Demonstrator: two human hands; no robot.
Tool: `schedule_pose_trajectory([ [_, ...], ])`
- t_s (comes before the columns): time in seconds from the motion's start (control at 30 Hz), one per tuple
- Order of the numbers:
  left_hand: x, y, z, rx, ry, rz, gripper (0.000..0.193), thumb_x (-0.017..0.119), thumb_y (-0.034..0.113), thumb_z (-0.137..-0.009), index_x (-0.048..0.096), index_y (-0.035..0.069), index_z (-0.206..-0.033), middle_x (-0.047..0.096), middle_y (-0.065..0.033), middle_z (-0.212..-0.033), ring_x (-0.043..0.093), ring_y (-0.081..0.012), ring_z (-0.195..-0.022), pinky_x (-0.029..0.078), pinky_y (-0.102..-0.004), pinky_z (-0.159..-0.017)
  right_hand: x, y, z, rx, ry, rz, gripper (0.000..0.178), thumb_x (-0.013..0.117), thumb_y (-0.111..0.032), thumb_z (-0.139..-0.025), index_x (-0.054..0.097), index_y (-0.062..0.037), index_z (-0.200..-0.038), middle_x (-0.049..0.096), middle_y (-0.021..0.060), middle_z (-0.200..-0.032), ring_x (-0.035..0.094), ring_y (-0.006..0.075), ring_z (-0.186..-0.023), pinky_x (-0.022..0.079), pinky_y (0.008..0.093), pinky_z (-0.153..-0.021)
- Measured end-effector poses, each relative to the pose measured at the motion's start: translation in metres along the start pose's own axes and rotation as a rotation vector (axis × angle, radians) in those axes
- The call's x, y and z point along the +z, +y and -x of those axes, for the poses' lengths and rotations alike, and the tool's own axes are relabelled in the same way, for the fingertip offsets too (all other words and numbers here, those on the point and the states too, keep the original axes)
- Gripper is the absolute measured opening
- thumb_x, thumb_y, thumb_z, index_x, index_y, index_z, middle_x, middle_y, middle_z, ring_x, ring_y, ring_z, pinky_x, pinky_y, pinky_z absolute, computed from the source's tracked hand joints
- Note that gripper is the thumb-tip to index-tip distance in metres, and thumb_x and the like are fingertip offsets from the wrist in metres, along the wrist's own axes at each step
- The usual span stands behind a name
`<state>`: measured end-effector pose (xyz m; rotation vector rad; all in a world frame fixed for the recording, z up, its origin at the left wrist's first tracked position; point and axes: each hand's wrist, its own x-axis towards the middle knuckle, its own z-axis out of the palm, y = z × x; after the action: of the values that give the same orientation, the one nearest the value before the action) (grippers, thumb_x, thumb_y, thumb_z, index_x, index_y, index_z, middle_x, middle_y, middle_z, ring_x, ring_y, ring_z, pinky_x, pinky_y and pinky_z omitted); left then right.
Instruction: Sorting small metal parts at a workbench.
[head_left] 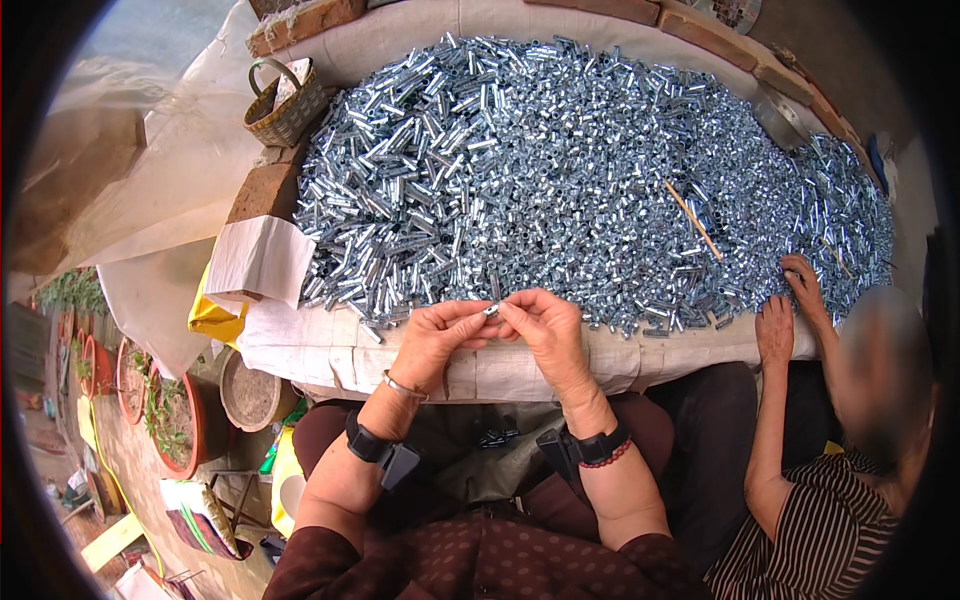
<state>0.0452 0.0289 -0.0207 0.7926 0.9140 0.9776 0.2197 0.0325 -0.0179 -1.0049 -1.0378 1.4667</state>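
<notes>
My left hand (437,340) and my right hand (547,333) meet at the near edge of a large heap of shiny metal tubes (420,180). Thumbs and fingertips of both pinch one small silvery metal piece (491,311), most of it hidden by the fingers. It looks like one of the short tubes, though its exact shape is too small to tell. Just beyond my fingertips lie loose tubes of the heap, longer on the left and shorter toward the middle and right.
A thin wooden stick (693,220) lies on the heap. Bricks (265,192) and white cloth (330,345) border it. A woven basket (285,107) stands far left, a metal pan (779,117) far right. On the right, a co-worker's hands (775,328) touch the heap's edge. Potted plants (175,420) stand left.
</notes>
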Motion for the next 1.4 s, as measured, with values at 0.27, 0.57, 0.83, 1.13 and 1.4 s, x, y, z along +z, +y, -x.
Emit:
schedule_pose_trajectory([
  [0.27, -0.005, -0.01, -0.004, 0.045, 0.008, -0.029, 0.021, 0.059, 0.006, -0.089, 0.062, -0.001, -0.108, 0.067, -0.0122, -0.097, 0.067, -0.0187, -0.087, 0.054, -0.0248, -0.073, 0.002, 0.014, 0.001, 0.003, 0.002, 0.063, 0.015, 0.061, -0.009, -0.088, 0.062, 0.0051, -0.092, 0.065, 0.0063, -0.077, 0.062, 0.0094, -0.067, 0.051, 0.0216, -0.063],
  [0.57, 0.0, 0.017, 0.012, 0.002, -0.205, -0.244, 0.018, 0.063, 0.007, -0.086, 0.065, -0.002, -0.102, 0.068, -0.0086, -0.096, 0.065, -0.0127, -0.085, 0.051, -0.0228, -0.077, -0.026, -0.014, -0.004, 0.009, 0.095, 0.109, 0.017, 0.062, -0.013, -0.087, 0.062, 0.0037, -0.088, 0.064, 0.005, -0.074, 0.06, 0.0092, -0.062, 0.05, 0.0216, -0.058],
  [0.83, 0.002, 0.017, 0.001, 0.404, 0.049, -0.94, 0.014, 0.067, 0.005, -0.08, 0.069, 0.005, -0.093, 0.068, -0.0043, -0.092, 0.063, -0.0156, -0.084, 0.049, -0.0268, -0.074, -0.027, 0.004, -0.004, -0.191, 0.164, 0.728, 0.009, 0.066, -0.011, -0.081, 0.065, -0.0042, -0.086, 0.064, 0.0045, -0.077, 0.062, 0.0136, -0.061, 0.049, 0.0266, -0.058],
  [1.13, 0.008, 0.005, -0.014, 0.695, 0.128, -1.392, 0.018, 0.071, 0.012, -0.071, 0.066, 0.011, -0.089, 0.057, -0.0026, -0.09, 0.055, -0.0241, -0.084, 0.047, -0.0339, -0.071, -0.012, 0.005, -0.003, -0.409, 0.025, 1.316, 0.007, 0.059, -0.01, -0.082, 0.062, -0.0089, -0.087, 0.058, 0.0087, -0.086, 0.061, 0.0301, -0.068, 0.05, 0.04, -0.061],
  [1.4, 0.013, 0.002, -0.015, 0.6, 0.243, -1.395, 0.015, 0.067, 0.015, -0.077, 0.059, 0.008, -0.088, 0.056, -0.0065, -0.084, 0.058, -0.0257, -0.08, 0.047, -0.0355, -0.066, -0.018, -0.002, -0.003, -0.301, 0.097, 1.315, 0.01, 0.059, -0.015, -0.082, 0.055, -0.006, -0.08, 0.056, 0.0117, -0.08, 0.06, 0.0336, -0.065, 0.048, 0.0445, -0.058],
])
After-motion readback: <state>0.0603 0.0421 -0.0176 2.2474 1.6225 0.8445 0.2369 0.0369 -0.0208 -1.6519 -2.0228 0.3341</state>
